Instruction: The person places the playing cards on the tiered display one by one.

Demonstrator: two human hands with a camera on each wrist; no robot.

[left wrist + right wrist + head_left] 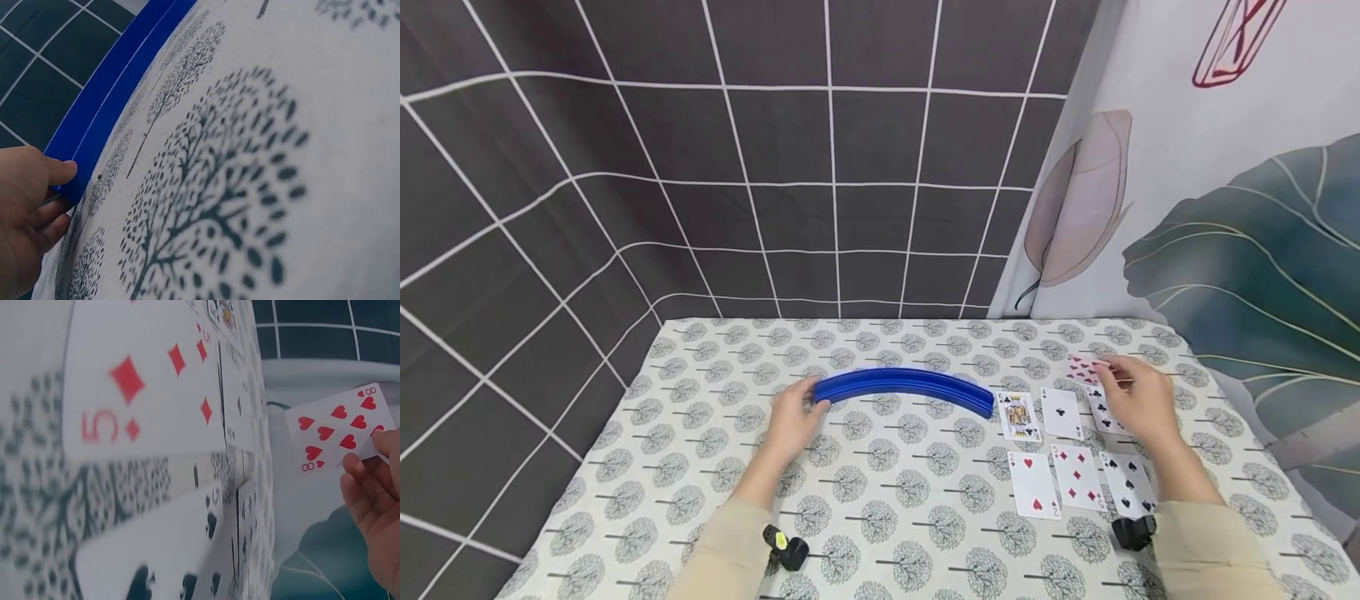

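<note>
My left hand (792,419) pinches the left end of a blue curved card holder (902,381); in the left wrist view the thumb lies on top of that end and the fingers are below. The holder's slot has no card in it. My right hand (1138,400) holds the eight of hearts (337,428) between thumb and fingers, raised above the table at the right. Below and left of this hand lie face-up cards in two rows: the king of clubs (1019,417), an ace of clubs (1062,413), a partly covered clubs card (1103,408), the two of hearts (1033,485), the five of diamonds (1078,477) and the five of spades (1128,483).
A tree-patterned cloth (880,517) covers the table. Behind it hangs a dark curtain (880,217) with white grid lines; a pale leaf-print curtain (1247,275) hangs on the right. Each wrist wears a small black camera.
</note>
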